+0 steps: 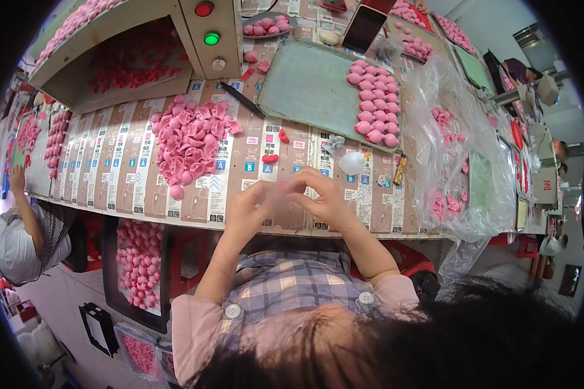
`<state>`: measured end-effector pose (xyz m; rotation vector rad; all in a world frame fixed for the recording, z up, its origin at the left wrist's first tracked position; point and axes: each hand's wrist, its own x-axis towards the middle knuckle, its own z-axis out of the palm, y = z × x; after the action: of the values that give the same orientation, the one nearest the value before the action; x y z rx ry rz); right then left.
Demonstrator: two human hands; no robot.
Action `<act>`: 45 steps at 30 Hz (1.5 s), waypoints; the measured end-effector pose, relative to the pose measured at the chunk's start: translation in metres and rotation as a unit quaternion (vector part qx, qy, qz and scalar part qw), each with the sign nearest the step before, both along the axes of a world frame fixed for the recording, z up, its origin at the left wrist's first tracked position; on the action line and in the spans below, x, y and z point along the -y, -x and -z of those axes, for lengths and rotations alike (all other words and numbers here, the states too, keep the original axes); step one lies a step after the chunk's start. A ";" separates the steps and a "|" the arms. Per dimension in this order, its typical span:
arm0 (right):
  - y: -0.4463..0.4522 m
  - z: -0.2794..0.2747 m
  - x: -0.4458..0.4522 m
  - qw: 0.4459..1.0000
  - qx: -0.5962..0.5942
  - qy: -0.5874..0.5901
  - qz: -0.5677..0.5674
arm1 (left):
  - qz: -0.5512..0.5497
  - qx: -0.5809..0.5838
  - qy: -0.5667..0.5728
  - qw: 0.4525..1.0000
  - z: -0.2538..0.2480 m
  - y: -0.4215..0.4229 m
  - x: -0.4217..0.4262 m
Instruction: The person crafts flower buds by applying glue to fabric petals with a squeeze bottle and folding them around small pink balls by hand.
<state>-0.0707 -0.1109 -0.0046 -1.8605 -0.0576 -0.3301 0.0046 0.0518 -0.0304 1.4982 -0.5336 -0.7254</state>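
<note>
My left hand (250,206) and my right hand (319,198) meet at the table's front edge, fingertips bent together. Motion blurs the space between them, so whatever they hold cannot be made out. Just beyond lie small red pieces (270,159) on the printed sheet. Left of my hands is a loose heap of pink, hollow, shell-like pieces (188,139). Past my right hand sits a round white object (352,163) with an orange-yellow tip, near a crumpled grey lump (334,144) and a yellow-brown tube or wrapper (400,170).
A greenish tray (305,74) bears rows of rounded pink-and-red pieces (374,100). A black-handled tool (243,100) lies by its left edge. A machine with red and green buttons (211,39) stands back left. Clear plastic sheeting (428,123) covers the right side. Another person (26,240) sits left.
</note>
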 end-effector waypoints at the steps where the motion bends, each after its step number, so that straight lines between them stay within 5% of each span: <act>1: 0.000 0.001 0.001 1.000 0.002 -0.012 -0.002 | -0.012 -0.027 0.017 0.999 0.002 0.001 0.001; 5: 0.000 0.007 0.000 0.999 0.005 -0.037 -0.001 | -0.055 -0.063 0.057 0.995 0.001 0.003 0.001; 13: 0.003 0.022 -0.019 0.967 -0.057 -0.232 0.087 | -0.114 0.149 -0.003 0.982 0.003 0.007 0.004; 19: 0.000 0.024 -0.008 0.932 -0.114 -0.343 -0.024 | -0.090 0.273 -0.044 0.957 -0.004 0.002 0.004; 25: -0.001 0.029 -0.005 0.926 -0.143 -0.350 -0.019 | -0.084 0.364 -0.062 0.926 -0.010 0.002 0.008; 29: -0.004 0.024 -0.003 0.957 -0.145 -0.250 -0.023 | -0.055 0.451 -0.089 0.886 -0.022 -0.002 0.007; 34: 0.000 0.030 -0.005 0.971 -0.141 -0.195 -0.014 | 0.012 0.443 -0.115 0.889 -0.020 -0.011 0.003; 41: 0.002 0.027 -0.006 0.931 -0.134 -0.338 0.008 | -0.031 0.254 -0.048 0.965 -0.022 -0.008 0.008; 45: 0.004 0.024 -0.008 0.862 -0.131 -0.488 0.031 | 0.006 0.328 -0.015 0.945 -0.029 -0.004 0.013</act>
<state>-0.0750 -0.1031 -0.0291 -0.8743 0.3088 -0.0992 0.0087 0.0387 -0.0018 1.7603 -1.0340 -0.2217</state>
